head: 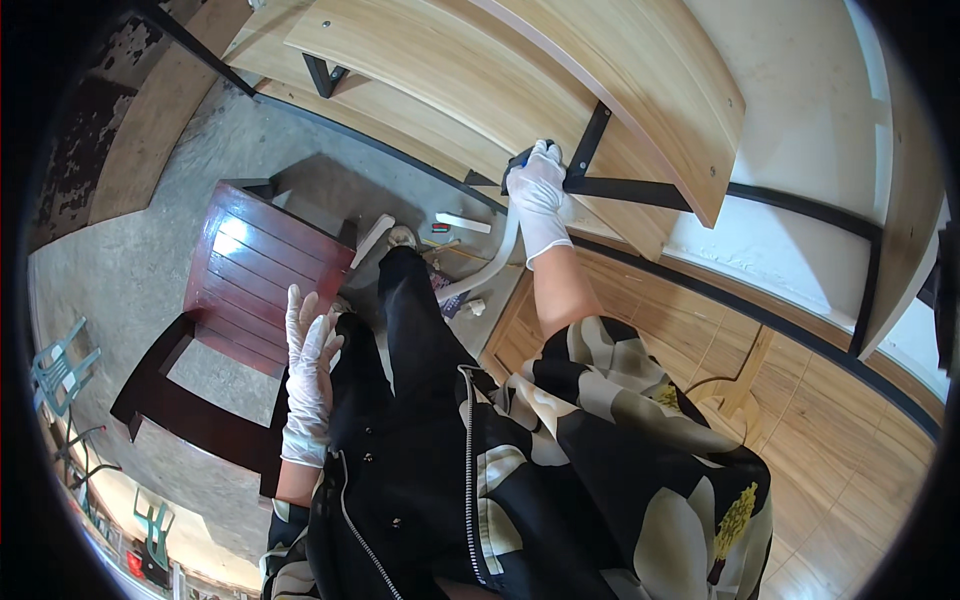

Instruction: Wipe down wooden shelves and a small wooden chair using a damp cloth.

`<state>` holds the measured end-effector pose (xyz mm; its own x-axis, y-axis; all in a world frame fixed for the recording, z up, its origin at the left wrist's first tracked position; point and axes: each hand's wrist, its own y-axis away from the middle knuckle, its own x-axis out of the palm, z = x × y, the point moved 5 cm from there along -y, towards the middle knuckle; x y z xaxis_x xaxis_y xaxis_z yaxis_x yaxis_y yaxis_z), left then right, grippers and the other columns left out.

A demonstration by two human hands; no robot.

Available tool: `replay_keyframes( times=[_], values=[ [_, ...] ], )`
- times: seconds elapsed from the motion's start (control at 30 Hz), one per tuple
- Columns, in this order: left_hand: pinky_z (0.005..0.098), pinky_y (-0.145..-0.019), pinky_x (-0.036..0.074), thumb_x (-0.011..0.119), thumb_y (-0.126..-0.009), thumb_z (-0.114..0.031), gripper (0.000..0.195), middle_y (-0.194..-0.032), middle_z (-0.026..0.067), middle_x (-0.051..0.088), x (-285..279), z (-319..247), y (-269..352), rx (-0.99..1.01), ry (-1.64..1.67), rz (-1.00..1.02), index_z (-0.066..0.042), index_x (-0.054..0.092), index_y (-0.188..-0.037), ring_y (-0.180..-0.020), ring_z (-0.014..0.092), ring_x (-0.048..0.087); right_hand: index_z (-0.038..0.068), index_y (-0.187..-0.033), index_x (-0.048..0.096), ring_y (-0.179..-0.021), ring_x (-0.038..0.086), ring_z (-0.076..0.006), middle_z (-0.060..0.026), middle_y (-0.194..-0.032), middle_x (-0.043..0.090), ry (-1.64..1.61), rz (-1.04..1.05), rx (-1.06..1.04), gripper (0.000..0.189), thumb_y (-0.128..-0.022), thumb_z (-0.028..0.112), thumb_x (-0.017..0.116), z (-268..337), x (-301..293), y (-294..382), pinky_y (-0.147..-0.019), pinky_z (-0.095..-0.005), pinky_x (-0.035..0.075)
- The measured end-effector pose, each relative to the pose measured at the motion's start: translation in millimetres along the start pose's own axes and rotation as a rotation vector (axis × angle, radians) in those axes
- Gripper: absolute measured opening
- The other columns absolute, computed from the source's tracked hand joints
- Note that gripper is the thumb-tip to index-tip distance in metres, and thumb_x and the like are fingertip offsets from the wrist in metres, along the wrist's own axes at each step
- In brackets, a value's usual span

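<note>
My right hand (536,187), in a white glove, is closed around a dark tool head (516,161), largely hidden by the fingers. It is beside a black metal bracket (590,139) under a wood-grain shelf board (637,82). From below that hand a pale flexible hose (491,266) curves down towards the floor near my legs. My left hand (309,367), gloved too, is raised with its fingers apart and nothing in it. Beneath and beside it is a dark red wooden chair (262,262) with a slatted, glossy seat.
A lower shelf board (442,67) runs along the black metal frame (360,139). White pieces (463,223), a small red-and-green item (441,227) and a white plug-like piece (474,307) lie on the concrete floor. Wood-look flooring (795,420) is at right; green plastic chairs (66,367) stand far left.
</note>
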<state>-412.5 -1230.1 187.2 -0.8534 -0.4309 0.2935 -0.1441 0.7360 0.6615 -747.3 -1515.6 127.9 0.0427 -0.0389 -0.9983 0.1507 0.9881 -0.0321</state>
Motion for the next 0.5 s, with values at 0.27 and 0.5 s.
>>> replay_keyframes(
  times=[0.27, 0.5],
  values=[
    [0.0463, -0.11, 0.028, 0.061, -0.09, -0.049, 0.082, -0.159, 0.0137, 0.022, 4.7, 11.1, 2.2, -0.04, -0.036, 0.032, -0.027, 0.018, -0.156, -0.137, 0.035, 0.036, 0.008, -0.139, 0.046, -0.12, 0.052, -0.0397, -0.0149, -0.144, 0.043, 0.063, 0.202, -0.093, 0.058, -0.083, 0.016, 0.061, 1.1, -13.6, 17.5, -0.097, -0.0455, 0.05],
    [0.0448, -0.11, 0.029, 0.059, -0.092, -0.047, 0.078, -0.158, 0.0128, 0.024, 12.0, 6.6, 2.0, -0.018, -0.059, 0.044, -0.028, 0.019, -0.156, -0.136, 0.032, 0.038, 0.012, -0.141, 0.045, -0.125, 0.05, -0.0333, -0.0096, -0.148, 0.038, 0.089, 0.376, -0.086, 0.06, -0.083, 0.013, 0.06, 14.6, -40.6, 17.6, -0.1, -0.046, 0.048]
  ],
)
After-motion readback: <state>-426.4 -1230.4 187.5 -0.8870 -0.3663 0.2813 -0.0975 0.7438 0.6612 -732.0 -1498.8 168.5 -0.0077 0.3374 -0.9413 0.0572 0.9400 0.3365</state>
